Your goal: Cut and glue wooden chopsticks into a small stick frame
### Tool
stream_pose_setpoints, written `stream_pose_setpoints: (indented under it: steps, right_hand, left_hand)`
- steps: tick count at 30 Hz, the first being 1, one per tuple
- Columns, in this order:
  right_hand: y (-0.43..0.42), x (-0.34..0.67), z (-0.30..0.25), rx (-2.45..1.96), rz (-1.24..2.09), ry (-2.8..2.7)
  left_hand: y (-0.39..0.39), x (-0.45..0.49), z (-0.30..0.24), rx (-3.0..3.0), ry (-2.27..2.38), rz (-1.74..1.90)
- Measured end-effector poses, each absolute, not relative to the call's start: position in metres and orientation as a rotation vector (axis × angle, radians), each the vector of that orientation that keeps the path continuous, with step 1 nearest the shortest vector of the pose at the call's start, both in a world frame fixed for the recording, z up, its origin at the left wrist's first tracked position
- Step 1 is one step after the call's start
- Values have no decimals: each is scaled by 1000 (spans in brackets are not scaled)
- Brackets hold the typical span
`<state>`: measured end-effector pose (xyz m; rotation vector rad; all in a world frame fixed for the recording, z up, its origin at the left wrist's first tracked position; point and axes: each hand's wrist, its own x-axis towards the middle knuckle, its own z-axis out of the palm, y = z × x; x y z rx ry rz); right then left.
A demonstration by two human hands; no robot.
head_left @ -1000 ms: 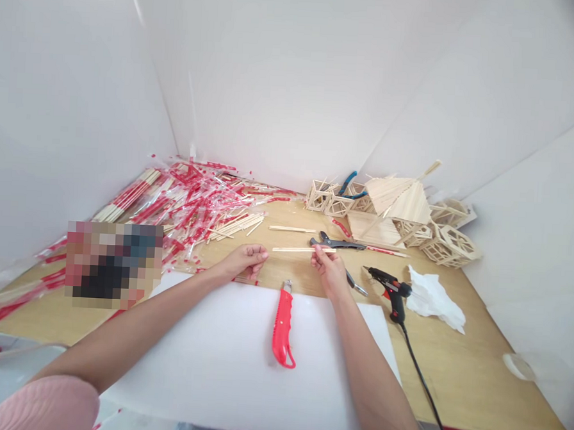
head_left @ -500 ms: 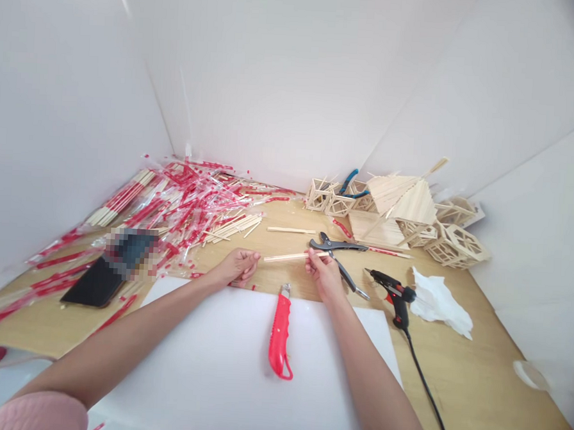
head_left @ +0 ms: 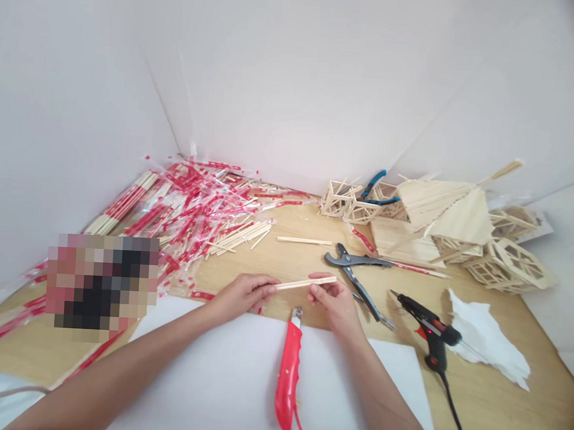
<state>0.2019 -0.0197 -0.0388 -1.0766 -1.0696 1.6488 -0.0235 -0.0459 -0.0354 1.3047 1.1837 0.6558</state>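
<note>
A thin wooden stick is held level between my two hands above the wooden table. My left hand pinches its left end with curled fingers. My right hand pinches its right part between thumb and fingers. Just below the hands a red utility knife lies on a white sheet, blade end pointing at the stick. Black pliers lie right of my right hand.
A pile of red-and-clear wrappers and loose sticks fills the back left. Stick-built frames and a roof piece stand at the back right. A black glue gun with cord and white tissue lie at the right. White walls enclose the table.
Both hands have drawn nearer to me with the stick. My left hand has closed on its left end again. The view has shifted left and closer.
</note>
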Motion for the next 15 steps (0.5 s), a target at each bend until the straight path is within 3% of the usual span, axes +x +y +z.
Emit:
stream_pose_setpoints:
  steps: [15]
  right_hand:
    - [-22,203,-25,-1034,1576,-1111]
  left_hand:
    - [-50,-17,-29,1432,1205,633]
